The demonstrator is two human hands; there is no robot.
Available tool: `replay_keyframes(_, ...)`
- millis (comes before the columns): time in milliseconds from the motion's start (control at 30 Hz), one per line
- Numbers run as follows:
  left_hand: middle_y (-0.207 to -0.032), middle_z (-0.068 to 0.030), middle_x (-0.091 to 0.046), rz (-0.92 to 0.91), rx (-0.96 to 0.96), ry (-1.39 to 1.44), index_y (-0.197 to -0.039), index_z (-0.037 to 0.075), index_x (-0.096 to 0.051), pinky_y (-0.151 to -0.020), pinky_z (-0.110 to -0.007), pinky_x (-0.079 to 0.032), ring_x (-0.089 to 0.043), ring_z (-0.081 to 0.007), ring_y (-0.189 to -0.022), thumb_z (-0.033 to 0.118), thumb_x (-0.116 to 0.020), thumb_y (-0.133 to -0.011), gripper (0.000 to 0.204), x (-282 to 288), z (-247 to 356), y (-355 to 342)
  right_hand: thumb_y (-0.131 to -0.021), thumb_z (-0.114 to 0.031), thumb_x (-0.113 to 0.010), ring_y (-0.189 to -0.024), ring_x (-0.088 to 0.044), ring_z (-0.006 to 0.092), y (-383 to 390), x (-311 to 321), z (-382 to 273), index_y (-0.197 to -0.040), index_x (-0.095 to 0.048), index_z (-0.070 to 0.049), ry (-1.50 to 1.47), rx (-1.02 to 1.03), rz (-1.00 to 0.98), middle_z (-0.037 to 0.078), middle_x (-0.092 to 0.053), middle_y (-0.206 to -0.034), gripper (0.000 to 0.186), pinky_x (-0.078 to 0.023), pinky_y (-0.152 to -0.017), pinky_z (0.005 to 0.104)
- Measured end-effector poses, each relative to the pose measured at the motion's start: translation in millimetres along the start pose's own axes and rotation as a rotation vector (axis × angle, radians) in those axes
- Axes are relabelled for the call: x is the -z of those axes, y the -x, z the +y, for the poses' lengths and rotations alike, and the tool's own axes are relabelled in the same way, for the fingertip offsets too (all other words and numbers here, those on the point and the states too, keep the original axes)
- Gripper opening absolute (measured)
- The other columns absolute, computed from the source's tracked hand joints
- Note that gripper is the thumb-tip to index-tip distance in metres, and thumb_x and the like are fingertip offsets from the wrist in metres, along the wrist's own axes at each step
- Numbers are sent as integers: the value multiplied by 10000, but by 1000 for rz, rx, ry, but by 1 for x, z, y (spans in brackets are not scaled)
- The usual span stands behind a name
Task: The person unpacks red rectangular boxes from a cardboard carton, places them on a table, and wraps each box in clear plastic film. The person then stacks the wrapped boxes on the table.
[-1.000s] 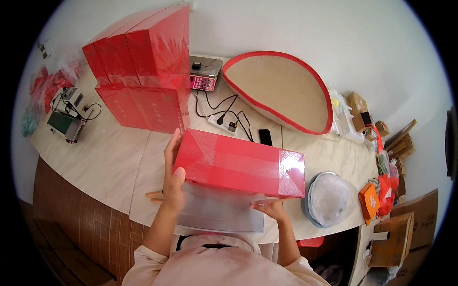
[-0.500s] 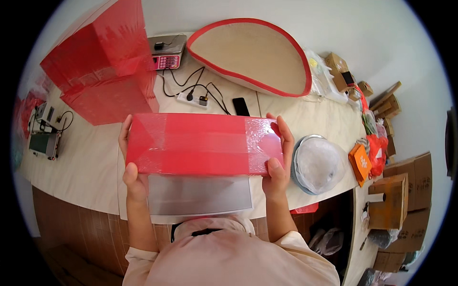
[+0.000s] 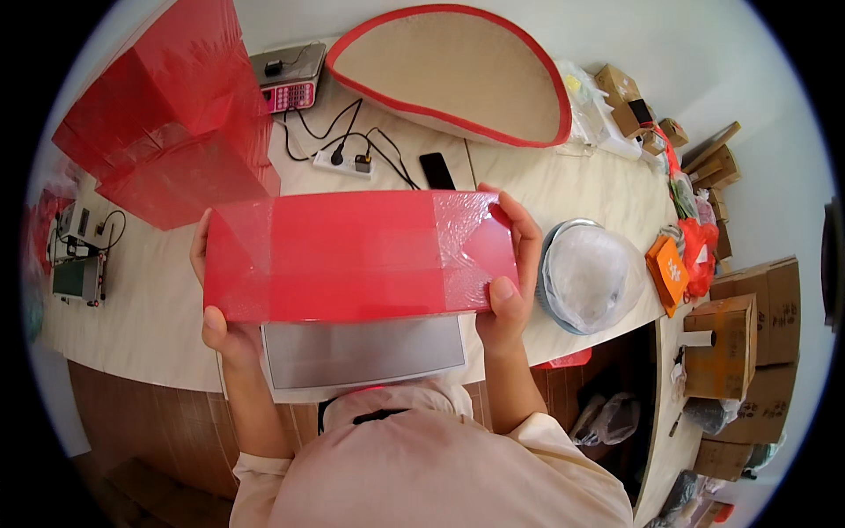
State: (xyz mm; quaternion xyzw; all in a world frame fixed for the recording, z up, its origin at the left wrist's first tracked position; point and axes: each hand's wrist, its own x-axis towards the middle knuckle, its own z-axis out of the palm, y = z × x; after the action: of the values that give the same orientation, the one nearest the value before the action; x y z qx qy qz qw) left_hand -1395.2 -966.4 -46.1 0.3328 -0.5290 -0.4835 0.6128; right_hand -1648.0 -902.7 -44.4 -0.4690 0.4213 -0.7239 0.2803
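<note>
Between my hands I hold up a long red box [image 3: 352, 255] wrapped in clear shrink film, which looks wrinkled at both ends. My left hand [image 3: 226, 330] grips the box's left end, its thumb on the near corner and its fingers along the side. At the right end my right hand [image 3: 510, 304] does the same, thumb at the near corner and fingers up the far side. Below the box, partly covered by it, lies a grey rectangular mat [image 3: 365, 356] on the table [image 3: 150, 308].
Stacked film-wrapped red boxes [image 3: 176, 123] stand at the left. Behind are a scale [image 3: 290, 75], a power strip [image 3: 343, 163], a black phone [image 3: 437, 172] and a red-rimmed shallow basket [image 3: 458, 70]. A bin with a clear liner [image 3: 591, 277] is at right, beside cardboard boxes [image 3: 722, 343].
The red box has come closer to the camera and shifted slightly left, with both hands still on it. The whole view has moved a little, so the table things sit higher.
</note>
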Motion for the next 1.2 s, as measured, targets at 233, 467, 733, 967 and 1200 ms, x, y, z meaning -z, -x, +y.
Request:
replay_keyframes(233,-1440,-123,-317,11,-18,39,-1434,19,-230,-1112,-430,-235,-294,-250,-1355,713,-505,-702,1046,4,-6,-1,-711,-660,-664,-1263,-428,274,16,-1,25,-1348,-349,23,-114,59,60,199,-392,-1389,986,-341,-1058,386)
replay_keyframes(467,-1402,-139,-320,-27,-7,1,-1419,6,-230,-1104,-424,-223,-295,-245,-1333,744,-493,-705,1060,5,-5,-1,-774,-292,-758,-1077,-567,243,68,91,114,-1201,-589,-87,668,-237,-679,90,-603,-1179,503,-457,-916,383)
replay_keyframes(733,-1336,-153,-335,53,93,5,-1405,-7,-214,-1084,-411,-228,-325,-246,-1279,802,-542,-658,1149,6,12,-1,-796,-260,-731,-1083,-568,242,75,114,144,-1194,-592,-88,904,-262,-564,95,-602,-1187,456,-458,-919,385)
replay_keyframes(967,-1349,-158,-324,75,91,23,-1413,-6,-189,-1084,-417,-239,-316,-253,-1291,836,-545,-631,1203,18,10,-4,-805,-247,-720,-1087,-570,240,73,90,149,-1187,-596,-88,1001,-166,-646,96,-603,-1189,432,-459,-921,387)
replay_keyframes(1200,-1376,-97,-375,16,11,136,-1423,28,-235,-1041,-400,-345,-396,-237,-1264,672,-548,-756,979,58,-35,17,-802,-260,-722,-1118,-555,243,58,72,152,-1215,-572,-84,536,-477,-810,110,-585,-1217,473,-453,-932,393)
